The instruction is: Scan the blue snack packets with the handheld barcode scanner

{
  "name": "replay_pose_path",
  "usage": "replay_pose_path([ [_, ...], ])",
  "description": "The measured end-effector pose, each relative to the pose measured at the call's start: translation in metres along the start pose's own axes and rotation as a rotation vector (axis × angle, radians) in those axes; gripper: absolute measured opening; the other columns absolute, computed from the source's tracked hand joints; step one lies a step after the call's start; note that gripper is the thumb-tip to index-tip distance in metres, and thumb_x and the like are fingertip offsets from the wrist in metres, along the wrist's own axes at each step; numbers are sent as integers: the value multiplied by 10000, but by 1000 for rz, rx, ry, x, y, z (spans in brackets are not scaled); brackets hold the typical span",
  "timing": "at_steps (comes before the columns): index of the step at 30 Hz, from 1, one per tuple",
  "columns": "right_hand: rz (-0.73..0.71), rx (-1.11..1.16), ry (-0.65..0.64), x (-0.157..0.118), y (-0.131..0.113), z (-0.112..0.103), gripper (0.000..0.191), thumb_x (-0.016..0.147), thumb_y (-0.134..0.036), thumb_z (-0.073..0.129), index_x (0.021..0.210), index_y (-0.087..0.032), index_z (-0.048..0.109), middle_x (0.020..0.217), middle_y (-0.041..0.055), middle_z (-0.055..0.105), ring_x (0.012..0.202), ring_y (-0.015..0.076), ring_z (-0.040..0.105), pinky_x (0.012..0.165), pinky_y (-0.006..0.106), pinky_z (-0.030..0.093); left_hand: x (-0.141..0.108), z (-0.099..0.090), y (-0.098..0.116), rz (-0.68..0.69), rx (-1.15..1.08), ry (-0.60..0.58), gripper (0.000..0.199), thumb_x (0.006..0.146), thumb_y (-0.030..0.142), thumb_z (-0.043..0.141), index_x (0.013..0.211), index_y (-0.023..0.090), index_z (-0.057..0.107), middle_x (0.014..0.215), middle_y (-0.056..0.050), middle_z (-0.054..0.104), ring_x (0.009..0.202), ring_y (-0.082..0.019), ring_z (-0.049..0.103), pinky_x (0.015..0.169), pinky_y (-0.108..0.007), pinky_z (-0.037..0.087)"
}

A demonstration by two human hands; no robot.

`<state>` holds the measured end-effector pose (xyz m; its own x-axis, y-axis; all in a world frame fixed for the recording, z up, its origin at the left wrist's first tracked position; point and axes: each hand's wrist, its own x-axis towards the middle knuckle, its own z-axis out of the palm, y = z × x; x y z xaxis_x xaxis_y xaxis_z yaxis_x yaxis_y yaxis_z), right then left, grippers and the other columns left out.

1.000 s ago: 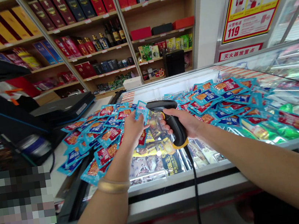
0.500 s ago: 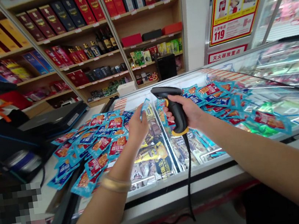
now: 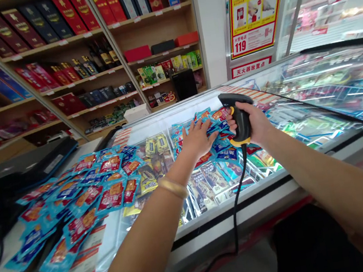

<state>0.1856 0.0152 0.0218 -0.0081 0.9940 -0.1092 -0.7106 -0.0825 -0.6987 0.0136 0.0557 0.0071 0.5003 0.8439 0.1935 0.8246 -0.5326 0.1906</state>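
My left hand (image 3: 197, 140) lies with spread fingers on the right-hand pile of blue-edged snack packets (image 3: 227, 154), on the glass freezer top. A gold bangle (image 3: 173, 188) circles that wrist. In my right hand (image 3: 256, 122) is a black and yellow barcode scanner (image 3: 242, 123), held by its handle, its head tilted up and to the left. Its black cord (image 3: 235, 211) hangs down over the freezer's front edge. Another spread of red and blue snack packets (image 3: 111, 197) covers the left part of the glass. Wrapped ice creams (image 3: 205, 184) show through the lid.
A dark flat device (image 3: 46, 157) sits on the counter at the left. Behind the freezer (image 3: 267, 198) stand shelves (image 3: 105, 74) with boxes and bottles. A fire-safety poster (image 3: 253, 6) hangs at the back right, near a lit display case (image 3: 342, 5).
My left hand has let go of a packet and moved right, onto the right pile. That pile now sits more bunched together. The scanner has shifted right, and the view has turned right.
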Motion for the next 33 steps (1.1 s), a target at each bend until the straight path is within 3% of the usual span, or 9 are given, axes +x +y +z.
replay_pose_path([
  [5, -30, -33, -60, -1, -1, 7, 169, 840, -334, 592, 794, -178, 547, 623, 6, 529, 491, 90, 462, 411, 182, 413, -13, -11, -9, -23, -15, 72, 626, 950, 518, 368, 1513, 274, 248, 1600, -93, 217, 1475, -338, 138, 1149, -620, 139],
  [10, -19, -102, -150, -1, 12, 33, 203, 829, -360, 621, 781, -184, 531, 634, 2, 530, 501, 86, 467, 430, 181, 422, -45, -28, -48, -127, 14, 157, 590, 948, 442, 409, 1482, 210, 317, 1559, -156, 304, 1451, -334, 231, 1143, -591, 188],
  [16, 135, -79, -231, 0, 63, 92, 197, 873, -340, 569, 775, -171, 538, 613, 3, 526, 492, 83, 467, 422, 174, 416, -101, -49, -119, -292, 130, 213, 610, 895, 381, 502, 1446, 148, 385, 1463, -188, 445, 1368, -322, 390, 1116, -496, 301],
  [21, 287, -106, -329, 0, 113, 125, 202, 860, -345, 597, 771, -170, 550, 612, 1, 530, 489, 87, 473, 425, 180, 417, -144, -78, -165, -373, 102, 263, 666, 787, 518, 601, 1358, 187, 514, 1327, -139, 581, 1253, -317, 510, 1062, -421, 385],
  [23, 328, -112, -336, -2, 128, 127, 192, 861, -334, 588, 769, -168, 560, 607, 4, 531, 491, 93, 474, 422, 184, 418, -158, -87, -171, -452, 141, 221, 724, 735, 594, 622, 1336, 200, 536, 1272, -152, 606, 1216, -352, 528, 1017, -447, 418],
  [28, 447, -138, -285, -8, 144, 116, 193, 868, -302, 559, 750, -149, 570, 600, 15, 532, 479, 94, 464, 408, 187, 409, -173, -88, -162, -587, 262, -76, 967, 587, 668, 707, 1391, 186, 468, 1264, -229, 577, 1187, -440, 520, 933, -497, 451],
  [33, 461, -132, -269, -7, 146, 107, 166, 850, -292, 572, 759, -153, 571, 614, 19, 545, 488, 100, 463, 411, 196, 409, -171, -84, -151, -582, 335, -120, 861, 656, 609, 675, 1380, 191, 467, 1246, -225, 576, 1173, -425, 528, 912, -474, 458],
])
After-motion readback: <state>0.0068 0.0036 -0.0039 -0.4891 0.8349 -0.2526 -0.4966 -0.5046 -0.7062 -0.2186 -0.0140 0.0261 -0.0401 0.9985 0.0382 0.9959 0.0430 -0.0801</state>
